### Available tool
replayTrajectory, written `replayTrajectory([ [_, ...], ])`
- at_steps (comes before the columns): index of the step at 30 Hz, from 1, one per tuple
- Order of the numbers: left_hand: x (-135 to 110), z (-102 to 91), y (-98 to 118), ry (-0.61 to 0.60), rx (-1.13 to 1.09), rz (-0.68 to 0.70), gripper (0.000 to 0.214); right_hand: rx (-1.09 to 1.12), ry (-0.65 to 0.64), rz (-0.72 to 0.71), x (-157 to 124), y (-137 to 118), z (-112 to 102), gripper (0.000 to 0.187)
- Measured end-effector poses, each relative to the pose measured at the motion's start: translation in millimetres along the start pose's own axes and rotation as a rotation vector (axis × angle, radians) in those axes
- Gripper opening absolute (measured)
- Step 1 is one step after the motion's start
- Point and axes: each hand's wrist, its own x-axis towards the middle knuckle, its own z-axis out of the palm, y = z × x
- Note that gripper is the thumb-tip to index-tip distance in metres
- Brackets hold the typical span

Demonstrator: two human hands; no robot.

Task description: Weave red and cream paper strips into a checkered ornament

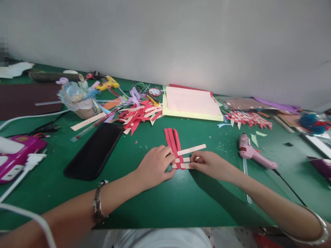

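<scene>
Red paper strips (171,139) run away from me, crossed near my end by pale pink paper strips (184,166) in an over-and-under weave. My left hand (157,165) rests on the left edge of the weave, fingers bent and pressed on the strips. From the right, my right hand (207,163) pinches the right ends of the pale strips between thumb and fingers. One more pale strip (192,149) lies slanted across the red ones, just above both hands' fingertips. The fingertips of my left hand partly hide the weave's left side.
Left of the weave lies a black phone (94,151), with a heap of red and pale strips (141,115) behind it. Paper sheets (193,101) lie at the back. A pink glue gun (254,153) and woven red-and-white pieces (248,119) are on the right; a power strip (20,155) is far left.
</scene>
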Motion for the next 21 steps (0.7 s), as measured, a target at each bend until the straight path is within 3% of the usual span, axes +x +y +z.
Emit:
replayTrajectory([
  [4,-0.4,0.0,-1.5,0.008,0.004,0.016,0.016,-0.001,-0.017,-0.075,2.2,2.9,2.6,0.029],
  [16,-1.1,2.2,-3.7,0.017,-0.001,0.037,0.02,0.037,-0.108,-0.282,9.7,8.4,-6.2,0.029],
  [21,-1.2,3.1,-4.8,0.01,0.014,0.05,0.032,0.13,-0.142,-0.251,9.0,2.1,-5.6,0.029],
])
